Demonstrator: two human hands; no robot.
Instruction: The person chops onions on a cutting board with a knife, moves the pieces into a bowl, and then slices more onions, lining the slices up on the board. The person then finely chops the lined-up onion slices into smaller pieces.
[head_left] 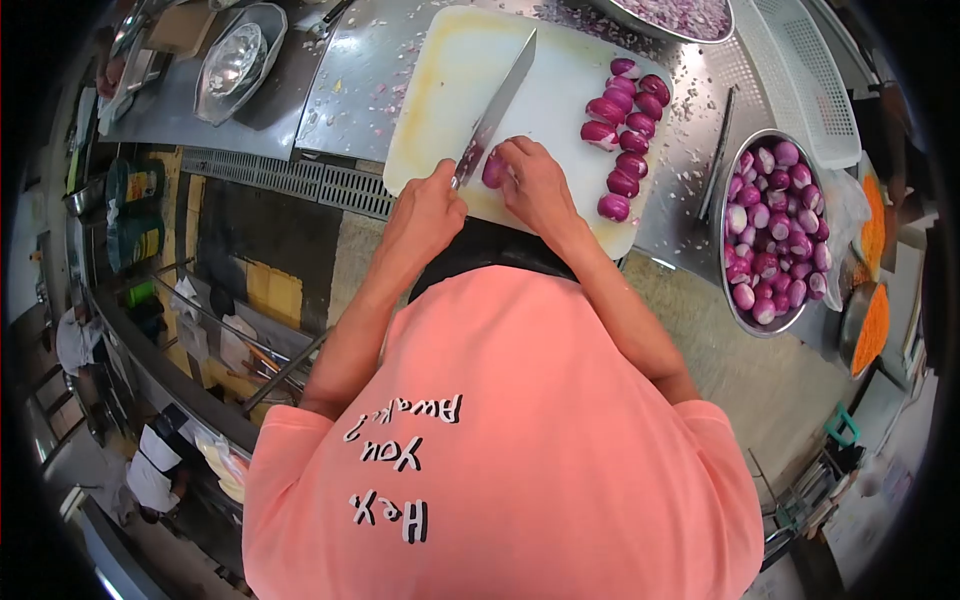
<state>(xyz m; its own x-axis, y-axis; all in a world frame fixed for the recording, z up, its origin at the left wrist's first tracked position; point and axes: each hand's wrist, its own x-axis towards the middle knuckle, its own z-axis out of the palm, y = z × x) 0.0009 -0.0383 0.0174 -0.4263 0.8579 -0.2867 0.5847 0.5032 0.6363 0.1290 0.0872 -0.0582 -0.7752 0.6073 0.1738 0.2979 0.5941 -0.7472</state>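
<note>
My left hand is closed round the handle of a large kitchen knife, whose blade points away from me over the white cutting board. Just right of the blade, the fingers of my right hand are bent over a peeled red onion near the board's front edge. Wet specks cling to the blade close to the handle. Along the board's right side, peeled red onions lie in two uneven rows.
An oval metal bowl heaped with peeled onions stands at the right, beside a dark rod-like tool. Behind the board sits a bowl of chopped onion. A white perforated basket is at back right, a metal dish at back left.
</note>
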